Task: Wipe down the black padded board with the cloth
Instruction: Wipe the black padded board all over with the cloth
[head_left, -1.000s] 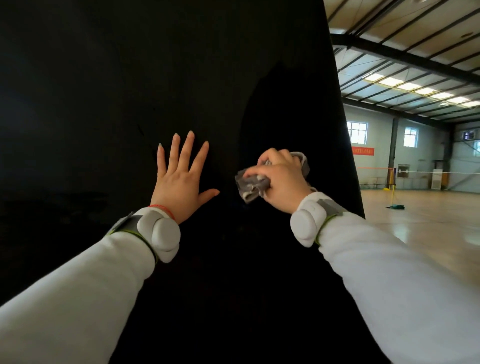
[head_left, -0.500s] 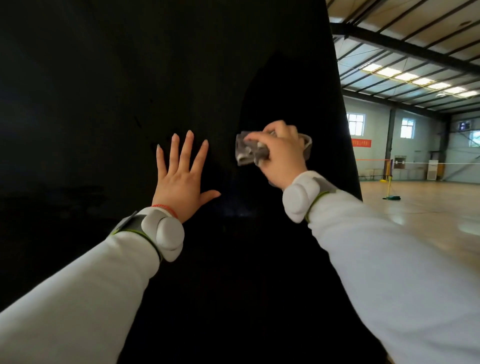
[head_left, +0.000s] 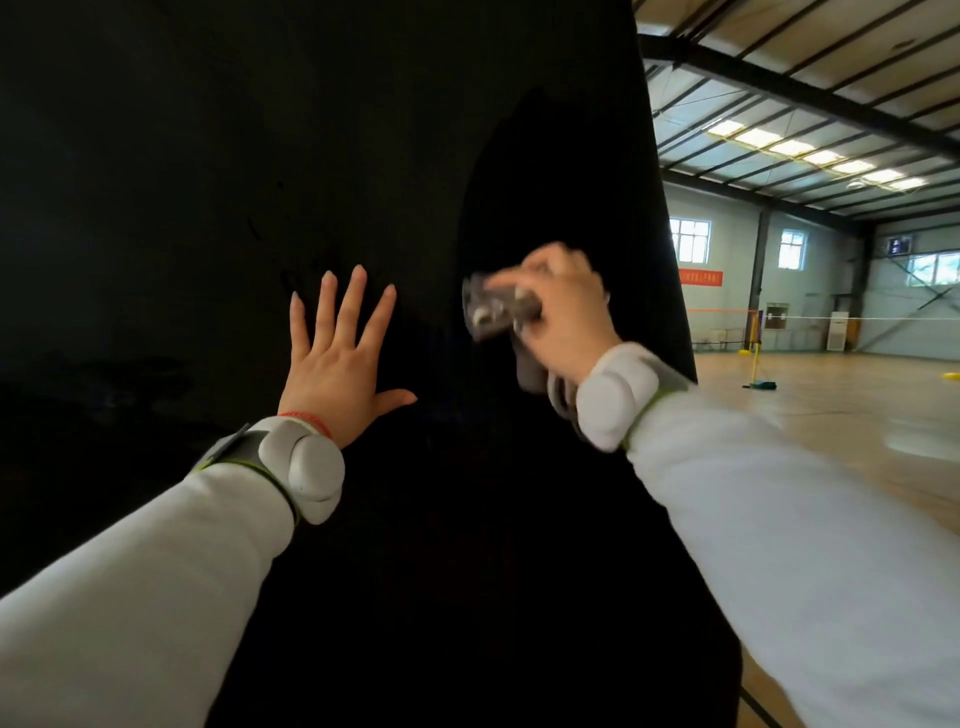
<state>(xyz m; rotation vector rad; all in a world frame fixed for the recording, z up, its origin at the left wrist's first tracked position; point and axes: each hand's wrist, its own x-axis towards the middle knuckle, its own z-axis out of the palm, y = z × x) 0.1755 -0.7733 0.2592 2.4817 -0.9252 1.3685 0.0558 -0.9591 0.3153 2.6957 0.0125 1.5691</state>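
The black padded board (head_left: 182, 156) stands upright, filling most of my view. The left hand (head_left: 335, 376) lies flat against the board's middle, fingers straight and spread, thumb out to the side. Just beside it, nearer the board's right edge, the right hand (head_left: 569, 312) curls its fingers round a bunched grey cloth (head_left: 491, 312) held at the board's face; both are blurred. Past the board's right edge lies a wooden hall floor (head_left: 831, 415).
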